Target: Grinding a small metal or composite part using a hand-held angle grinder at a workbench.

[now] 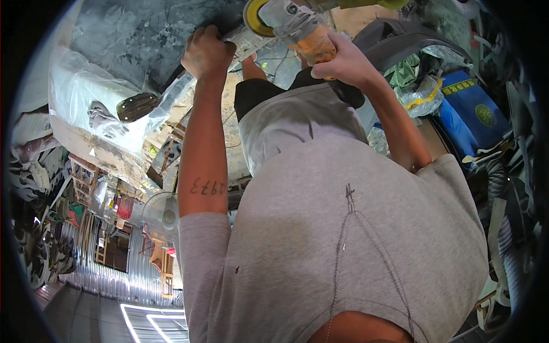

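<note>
My right hand (pixel 350 64) is wrapped round the orange body of an angle grinder (pixel 311 43), whose grey head looks worn and dusty. A round yellow-edged disc (pixel 258 18) sits at the tool's left end, over the near edge of a pale strip-like piece (pixel 246 48). Whether the disc touches that piece I cannot tell. To the left of the disc, my left hand (pixel 209 54) is closed at the edge of a dark surface (pixel 148 34). What its fingers grip is hidden by the back of the hand.
Clear plastic sheeting (pixel 86 86) covers the left side, with grey gloves (pixel 106 119) and a dark oval piece with holes (pixel 137 107) on it. At the right are a blue box-like package (pixel 472 108), plastic bags (pixel 420 94) and a dark curved panel (pixel 400 40). A fan (pixel 166 216) stands lower left.
</note>
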Demonstrator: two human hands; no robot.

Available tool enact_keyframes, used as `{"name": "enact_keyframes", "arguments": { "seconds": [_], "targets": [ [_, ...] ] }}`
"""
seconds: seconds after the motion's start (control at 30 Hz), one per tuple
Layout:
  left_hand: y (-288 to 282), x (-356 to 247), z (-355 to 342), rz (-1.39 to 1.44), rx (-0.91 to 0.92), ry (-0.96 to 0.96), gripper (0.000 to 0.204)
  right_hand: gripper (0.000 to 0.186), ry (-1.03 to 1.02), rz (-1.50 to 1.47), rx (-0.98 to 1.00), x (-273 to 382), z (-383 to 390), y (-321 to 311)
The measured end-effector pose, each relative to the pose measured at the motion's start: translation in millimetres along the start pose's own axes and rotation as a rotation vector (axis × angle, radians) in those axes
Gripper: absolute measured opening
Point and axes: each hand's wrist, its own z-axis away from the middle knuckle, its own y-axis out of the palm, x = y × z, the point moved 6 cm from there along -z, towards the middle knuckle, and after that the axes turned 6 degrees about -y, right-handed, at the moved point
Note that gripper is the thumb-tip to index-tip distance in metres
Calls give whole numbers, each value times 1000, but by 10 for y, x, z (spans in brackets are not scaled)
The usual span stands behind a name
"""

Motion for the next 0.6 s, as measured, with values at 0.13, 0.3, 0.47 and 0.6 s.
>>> {"name": "enact_keyframes", "arguments": {
  "seconds": [0.13, 0.3, 0.47, 0.6],
  "targets": [
    [-14, -9, 36, 8, -85, 28, 25, 52, 91, -11, 9, 96, 25, 29],
    [-16, -18, 35, 9, -115, 35, 25, 53, -30, -149, -37, 22, -19, -3],
    [-6, -13, 35, -10, -82, 21, 26, 52, -15, -19, 17, 84, 17, 49],
    [0, 2, 40, 13, -82, 22, 28, 51, 30, -75, -50, 81, 34, 6]
  ]
}}
